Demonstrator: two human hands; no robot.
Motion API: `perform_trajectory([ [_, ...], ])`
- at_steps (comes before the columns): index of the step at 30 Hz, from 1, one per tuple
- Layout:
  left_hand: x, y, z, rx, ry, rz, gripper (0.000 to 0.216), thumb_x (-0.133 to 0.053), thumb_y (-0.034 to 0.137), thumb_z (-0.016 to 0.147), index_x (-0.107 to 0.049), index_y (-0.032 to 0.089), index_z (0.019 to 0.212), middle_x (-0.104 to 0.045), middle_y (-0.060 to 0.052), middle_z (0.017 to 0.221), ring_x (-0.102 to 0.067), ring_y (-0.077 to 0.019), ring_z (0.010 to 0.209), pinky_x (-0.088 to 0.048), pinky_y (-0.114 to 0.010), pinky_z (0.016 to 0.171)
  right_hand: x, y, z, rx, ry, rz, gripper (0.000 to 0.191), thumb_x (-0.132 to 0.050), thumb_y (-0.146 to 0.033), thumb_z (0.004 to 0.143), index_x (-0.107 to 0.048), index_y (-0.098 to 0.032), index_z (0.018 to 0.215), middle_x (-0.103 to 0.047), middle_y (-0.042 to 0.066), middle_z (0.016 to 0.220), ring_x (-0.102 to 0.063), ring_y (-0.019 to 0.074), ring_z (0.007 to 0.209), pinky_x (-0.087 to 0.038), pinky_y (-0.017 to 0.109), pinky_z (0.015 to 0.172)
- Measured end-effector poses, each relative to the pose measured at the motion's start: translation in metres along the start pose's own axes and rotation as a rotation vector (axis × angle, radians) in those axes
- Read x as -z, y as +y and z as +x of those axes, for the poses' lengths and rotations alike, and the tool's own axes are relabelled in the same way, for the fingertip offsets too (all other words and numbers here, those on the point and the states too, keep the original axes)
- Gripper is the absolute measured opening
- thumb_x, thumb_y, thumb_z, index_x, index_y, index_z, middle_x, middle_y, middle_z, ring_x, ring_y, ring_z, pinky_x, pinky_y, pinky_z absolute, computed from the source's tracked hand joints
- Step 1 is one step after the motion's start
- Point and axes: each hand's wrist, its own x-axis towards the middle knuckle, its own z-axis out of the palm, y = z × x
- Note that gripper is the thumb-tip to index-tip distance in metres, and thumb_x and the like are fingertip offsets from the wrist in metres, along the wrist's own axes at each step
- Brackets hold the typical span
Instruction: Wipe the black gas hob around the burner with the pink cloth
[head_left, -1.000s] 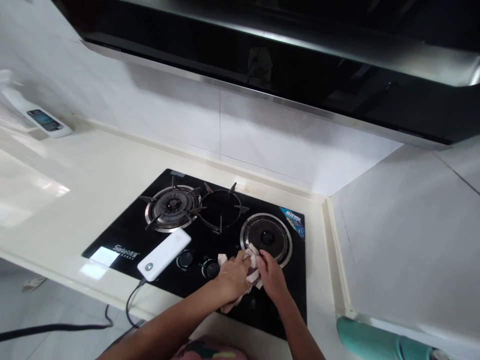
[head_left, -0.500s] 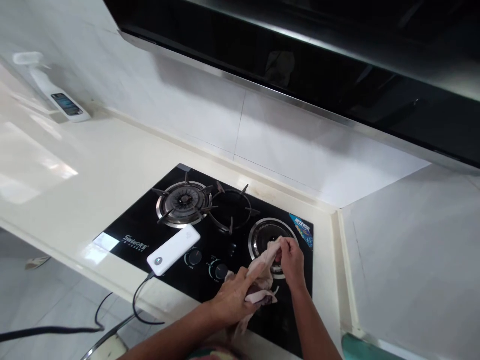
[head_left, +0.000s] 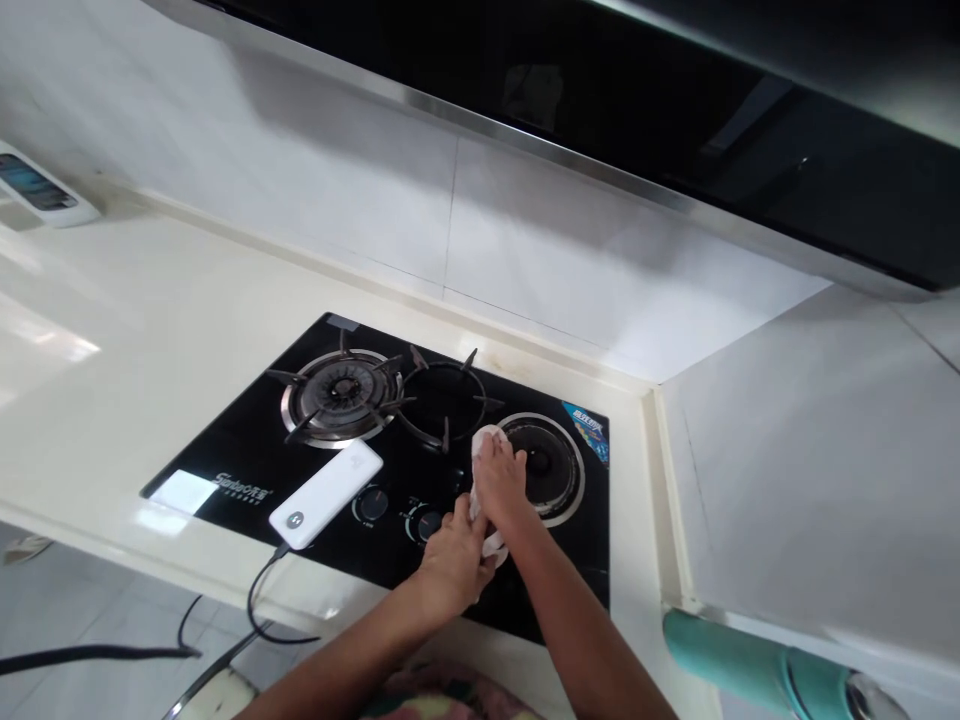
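Observation:
A pale, pinkish cloth is bunched under and between my two hands at the left edge of the right burner. My right hand presses the upper part of it onto the black glass cooktop, fingers curled over the fabric. Just below, my left hand grips the lower part, its thumb side close against my right wrist. Most of the cloth is covered by my hands. The right burner has no pot support on it.
A loose pot support stands mid-cooktop beside the left burner. A white power bank with a black cable lies near two knobs. Overhead is a dark range hood. A green cylinder sits lower right.
My right hand has moved left and down from over the right burner, from pulling up a cloth end to pressing the cloth flat. The view has shifted slightly right.

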Motion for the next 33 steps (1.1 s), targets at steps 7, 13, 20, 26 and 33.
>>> perform_trajectory([
  [7, -0.012, -0.018, -0.012, -0.183, -0.043, 0.086, 0.063, -0.067, 0.033, 0.084, -0.058, 0.037, 0.146, -0.051, -0.011, 0.153, -0.061, -0.0360, 0.129, -0.059, -0.050, 0.100, -0.009, 0.016, -0.052, 0.034, -0.057, -0.045, 0.053, -0.042, -0.009, 0.099, -0.050, -0.014, 0.151, -0.064, 0.019, 0.146, -0.053, 0.0326, 0.129, -0.036, 0.047, 0.104],
  [13, -0.014, -0.014, -0.002, -0.326, -0.052, 0.061, 0.045, -0.075, 0.042, 0.082, -0.070, 0.037, 0.127, -0.057, -0.007, 0.147, -0.063, -0.0326, 0.126, -0.055, -0.048, 0.108, -0.007, 0.060, -0.101, 0.040, -0.012, 0.028, 0.042, -0.051, -0.016, 0.102, -0.059, -0.028, 0.142, -0.071, 0.008, 0.140, -0.058, 0.0280, 0.120, -0.036, 0.043, 0.097],
  [20, -0.028, 0.024, 0.015, -0.462, -0.054, 0.067, 0.049, -0.074, 0.042, 0.081, -0.069, 0.033, 0.128, -0.053, -0.009, 0.155, -0.061, -0.0374, 0.129, -0.059, -0.051, 0.101, -0.003, 0.113, -0.115, 0.005, 0.026, -0.080, 0.034, -0.050, -0.018, 0.102, -0.070, -0.027, 0.127, -0.075, 0.010, 0.129, -0.058, 0.0321, 0.114, -0.034, 0.048, 0.094],
  [26, -0.036, 0.032, 0.020, -0.525, -0.043, -0.026, 0.059, -0.073, 0.041, 0.082, -0.061, 0.035, 0.140, -0.051, -0.008, 0.158, -0.058, -0.0377, 0.133, -0.055, -0.053, 0.109, 0.006, 0.138, -0.114, -0.046, 0.132, -0.101, 0.037, -0.045, -0.021, 0.103, -0.072, -0.027, 0.128, -0.073, 0.010, 0.134, -0.056, 0.0311, 0.116, -0.034, 0.049, 0.099],
  [33, -0.036, -0.003, 0.004, -0.433, -0.047, -0.107, 0.061, -0.074, 0.028, 0.080, -0.053, 0.031, 0.137, -0.052, -0.007, 0.151, -0.055, -0.0288, 0.135, -0.051, -0.044, 0.113, -0.022, 0.096, -0.156, 0.036, 0.193, 0.275, 0.042, -0.041, -0.028, 0.108, -0.065, -0.029, 0.142, -0.070, 0.007, 0.140, -0.060, 0.0269, 0.118, -0.044, 0.041, 0.097],
])
